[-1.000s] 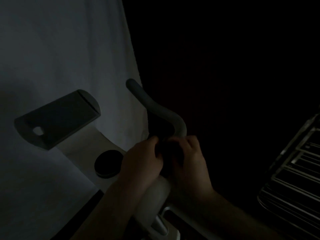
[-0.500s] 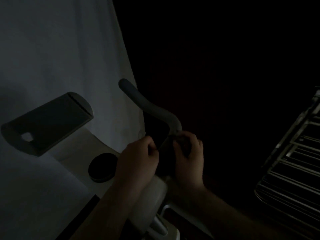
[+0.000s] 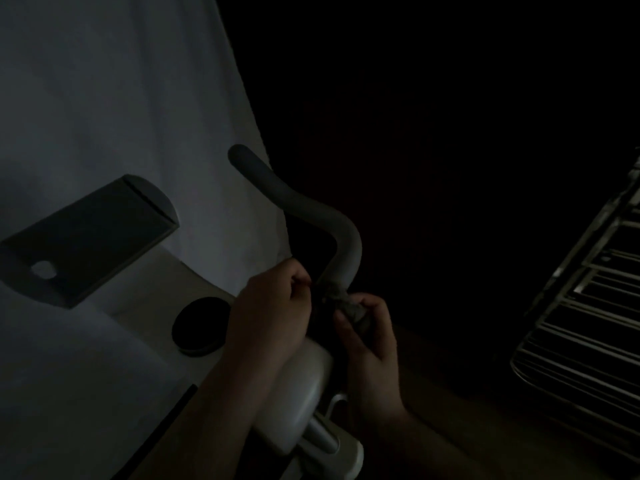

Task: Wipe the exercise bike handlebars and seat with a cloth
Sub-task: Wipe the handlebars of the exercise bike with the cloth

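The scene is very dark. The exercise bike's grey curved handlebar rises from the white frame toward the upper left. A crumpled grey cloth is wrapped round the bar's lower end. My right hand grips the cloth against the bar. My left hand sits just left of it, fingers curled and pinching the cloth's dark edge. The seat is out of view.
A dark tablet holder and a round black knob sit on the bike's console at the left, in front of a white sheet. A metal wire rack stands at the right. The background is black.
Both hands have slid slightly down and apart on the bar. The right hand has turned, and the crumpled cloth now shows above its fingers.
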Motion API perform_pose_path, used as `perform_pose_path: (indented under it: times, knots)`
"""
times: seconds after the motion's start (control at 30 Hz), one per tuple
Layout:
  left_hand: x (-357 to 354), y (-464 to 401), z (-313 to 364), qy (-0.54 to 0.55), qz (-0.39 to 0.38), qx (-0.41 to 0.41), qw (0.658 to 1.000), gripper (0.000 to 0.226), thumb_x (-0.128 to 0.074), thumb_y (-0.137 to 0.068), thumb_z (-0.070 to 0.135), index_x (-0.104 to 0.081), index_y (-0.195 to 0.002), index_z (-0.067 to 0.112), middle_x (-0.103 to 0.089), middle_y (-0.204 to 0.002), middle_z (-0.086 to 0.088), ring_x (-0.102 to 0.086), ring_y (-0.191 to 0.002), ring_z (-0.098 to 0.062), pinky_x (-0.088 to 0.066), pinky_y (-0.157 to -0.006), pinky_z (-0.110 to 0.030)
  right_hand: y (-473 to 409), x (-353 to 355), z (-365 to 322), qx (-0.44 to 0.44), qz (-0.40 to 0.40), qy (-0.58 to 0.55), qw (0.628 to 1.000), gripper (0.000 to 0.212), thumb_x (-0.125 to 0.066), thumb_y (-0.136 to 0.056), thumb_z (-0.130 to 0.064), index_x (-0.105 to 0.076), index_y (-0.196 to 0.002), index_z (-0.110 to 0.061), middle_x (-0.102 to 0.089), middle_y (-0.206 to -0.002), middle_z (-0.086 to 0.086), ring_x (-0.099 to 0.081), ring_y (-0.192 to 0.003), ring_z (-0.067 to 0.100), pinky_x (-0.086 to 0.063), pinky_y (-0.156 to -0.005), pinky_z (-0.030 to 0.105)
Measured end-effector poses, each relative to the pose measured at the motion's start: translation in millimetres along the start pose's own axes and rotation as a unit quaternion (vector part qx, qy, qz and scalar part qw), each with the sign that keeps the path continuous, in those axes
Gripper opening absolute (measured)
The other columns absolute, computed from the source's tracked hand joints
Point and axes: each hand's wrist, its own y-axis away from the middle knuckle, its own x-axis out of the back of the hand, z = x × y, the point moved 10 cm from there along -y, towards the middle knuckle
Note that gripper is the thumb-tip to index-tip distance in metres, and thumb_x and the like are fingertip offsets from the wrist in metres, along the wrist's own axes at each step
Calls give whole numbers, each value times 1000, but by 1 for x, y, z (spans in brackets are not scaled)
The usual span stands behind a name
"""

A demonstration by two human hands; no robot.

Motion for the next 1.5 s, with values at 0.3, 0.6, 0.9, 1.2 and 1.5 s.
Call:
perform_pose_path:
  times: [0.3,0.6,0.9,1.2,1.5]
  knots:
    - [-5,4,2,-16,-22,-23,999,12,-49,-91,21,-56,-85,28,-61,-80,7,-59,-72,-12,-52,-67,-43,-43,-1,-62,198,68,402,891,26,-60,-89,-11,-58,-111,-25,-42,-109,-15,-50,-100,0,-41,-80,4]
    - [-13,4,12,-31,-38,-55,997,22,-51,-90,44,-59,-109,34,-64,-99,13,-61,-85,-6,-53,-75,-37,-46,-1,-58,169,83,369,910,24,-58,-92,-15,-56,-112,-28,-44,-111,-11,-45,-88,-18,-38,-72,-2]
    - [-16,3,14,-60,-35,-77,995,24,-53,-91,41,-59,-114,36,-64,-105,12,-59,-89,-5,-52,-76,-32,-56,20,-19,64,135,105,983,17,-55,-94,-16,-56,-104,-29,-61,-106,-1,-64,-92,9,-56,-74,29]
    - [-15,3,13,-51,-39,-72,995,23,-54,-90,41,-59,-112,36,-64,-105,11,-60,-90,-7,-51,-77,-33,-70,26,-29,18,144,176,974,13,-55,-94,-17,-58,-105,-24,-63,-93,-6,-62,-85,9,-46,-59,16]
    - [-18,0,5,3,-62,-39,997,25,-52,-92,30,-61,-115,32,-65,-106,10,-61,-91,-9,-52,-80,-37,-52,-5,-56,155,41,419,894,19,-60,-91,-20,-59,-104,-35,-44,-112,-11,-50,-95,-1,-40,-73,4]
